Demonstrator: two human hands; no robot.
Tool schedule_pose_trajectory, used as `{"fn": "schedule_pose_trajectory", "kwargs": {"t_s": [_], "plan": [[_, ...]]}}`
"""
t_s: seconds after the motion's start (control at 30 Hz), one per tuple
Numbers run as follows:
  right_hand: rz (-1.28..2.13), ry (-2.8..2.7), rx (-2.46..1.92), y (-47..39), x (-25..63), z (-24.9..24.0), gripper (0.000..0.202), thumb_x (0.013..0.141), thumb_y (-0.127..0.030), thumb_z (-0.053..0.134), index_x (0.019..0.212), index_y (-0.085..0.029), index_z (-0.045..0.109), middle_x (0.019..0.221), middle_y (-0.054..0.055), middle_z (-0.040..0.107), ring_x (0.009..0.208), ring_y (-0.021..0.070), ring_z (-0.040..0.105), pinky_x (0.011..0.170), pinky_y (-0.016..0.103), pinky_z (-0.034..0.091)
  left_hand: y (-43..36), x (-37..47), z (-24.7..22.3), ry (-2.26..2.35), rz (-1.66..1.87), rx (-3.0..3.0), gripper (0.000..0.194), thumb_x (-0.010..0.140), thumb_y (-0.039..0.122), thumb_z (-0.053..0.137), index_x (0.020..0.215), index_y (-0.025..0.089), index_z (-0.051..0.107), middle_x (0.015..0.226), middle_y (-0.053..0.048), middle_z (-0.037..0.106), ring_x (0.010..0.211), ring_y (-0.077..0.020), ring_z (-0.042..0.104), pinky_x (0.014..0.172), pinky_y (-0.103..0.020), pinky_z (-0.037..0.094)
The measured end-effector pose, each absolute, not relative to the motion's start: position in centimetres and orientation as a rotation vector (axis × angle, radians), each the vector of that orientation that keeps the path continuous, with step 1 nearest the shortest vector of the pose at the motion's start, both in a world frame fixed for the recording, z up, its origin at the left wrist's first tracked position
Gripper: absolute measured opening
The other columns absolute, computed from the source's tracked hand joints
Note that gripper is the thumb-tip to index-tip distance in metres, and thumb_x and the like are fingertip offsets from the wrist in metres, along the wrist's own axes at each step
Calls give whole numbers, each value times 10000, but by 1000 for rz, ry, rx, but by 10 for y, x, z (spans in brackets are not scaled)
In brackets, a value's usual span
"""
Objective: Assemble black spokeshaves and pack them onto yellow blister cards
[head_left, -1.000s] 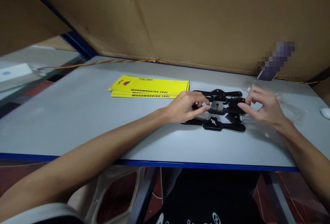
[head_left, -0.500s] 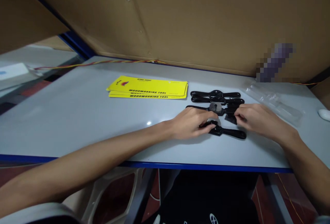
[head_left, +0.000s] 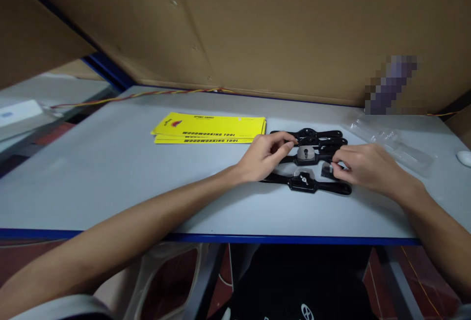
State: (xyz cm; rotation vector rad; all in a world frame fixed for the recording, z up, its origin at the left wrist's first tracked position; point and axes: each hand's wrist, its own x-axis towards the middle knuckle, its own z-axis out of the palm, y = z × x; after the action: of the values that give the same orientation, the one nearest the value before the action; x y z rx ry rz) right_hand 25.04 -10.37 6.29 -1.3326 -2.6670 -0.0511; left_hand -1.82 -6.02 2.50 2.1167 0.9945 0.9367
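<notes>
Black metal spokeshaves lie in a column on the table, handles running left to right. My left hand (head_left: 265,157) rests over the left handles, thumb and forefinger closed beside the second spokeshave (head_left: 327,142); what they pinch, if anything, is hidden. The rearmost spokeshave (head_left: 326,134) lies just behind it. In front sits a spokeshave with a grey blade (head_left: 306,154) and a screw on it. Nearest me, another spokeshave (head_left: 333,187) carries a blade, a black cap and a bright screw. My right hand (head_left: 362,164) pinches the right end of a small dark plate (head_left: 326,170).
Yellow printed cards (head_left: 217,126) lie stacked left of the tools. Clear plastic packaging (head_left: 397,146) lies behind my right hand. A cardboard wall (head_left: 275,30) stands at the back, with a twisted wire (head_left: 147,94) along its foot. A blue edge (head_left: 294,239) borders the table's front.
My left hand has left the nearest spokeshave and moved back and slightly left to the second one. That uncovers the nearest tool's cap and screw. My right hand has barely shifted.
</notes>
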Motion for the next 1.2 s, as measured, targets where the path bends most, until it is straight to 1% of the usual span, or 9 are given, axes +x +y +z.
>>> {"fn": "schedule_pose_trajectory", "kwargs": {"t_s": [0.2,0.33,0.47,0.6,0.67,0.77,0.87,0.97,1.2], "plan": [[329,-2554,-1196,-82,230,62,238,1052,-297,435,941,-213,629,885,50,693,746,184,594,714,323,398,-51,-19,20,1013,915,2243,278,915,341,546,1001,146,724,543,76,488,484,-90,420,538,-231,378],[304,-2663,-1249,-63,221,64,236,1051,-332,440,1015,-214,641,959,70,690,811,212,599,728,338,394,-49,-21,17,980,905,2310,271,919,336,552,1021,152,724,551,73,511,491,-88,439,541,-224,379],[243,-2458,-1258,-63,238,81,215,1022,-369,462,958,-218,600,931,65,657,815,215,591,775,360,424,-49,-22,15,972,893,2328,281,924,338,551,1040,149,725,564,71,517,495,-88,451,549,-227,384],[243,-2403,-1349,-77,274,83,208,958,-442,533,975,-236,558,1037,83,629,925,259,599,843,413,448,-49,-21,13,970,845,2351,305,941,358,552,1069,141,723,580,59,511,525,-102,467,566,-239,394],[246,-2416,-1362,-86,290,75,219,946,-465,547,938,-247,530,1002,74,618,914,266,582,823,416,449,-47,-21,16,940,783,2416,324,961,362,546,1120,139,718,642,29,547,586,-122,513,592,-248,412],[214,-2436,-1389,-99,305,59,208,955,-424,536,855,-250,483,878,41,586,754,217,537,717,371,417,-39,-20,26,785,617,2653,353,971,322,555,1255,166,698,956,-77,650,820,-178,607,700,-279,471],[222,-2518,-1500,-111,307,51,199,951,-434,580,939,-236,569,937,48,627,738,206,560,688,358,403,-29,-16,42,595,408,2893,420,970,254,562,1379,223,655,1227,-138,608,1047,-241,596,853,-330,493],[362,-2554,-1565,-118,304,50,233,998,-448,531,1034,-237,622,967,52,653,759,205,594,705,360,421,-21,-7,58,484,192,3010,468,960,208,576,1421,253,634,1259,-141,596,1080,-259,573,931,-359,474],[712,-2562,-1451,-110,297,60,226,1010,-408,545,876,-237,609,861,38,627,754,198,585,700,359,451,-11,14,75,408,-118,3019,410,891,201,700,1296,263,702,1158,-100,660,1062,-248,570,895,-333,441]]}}
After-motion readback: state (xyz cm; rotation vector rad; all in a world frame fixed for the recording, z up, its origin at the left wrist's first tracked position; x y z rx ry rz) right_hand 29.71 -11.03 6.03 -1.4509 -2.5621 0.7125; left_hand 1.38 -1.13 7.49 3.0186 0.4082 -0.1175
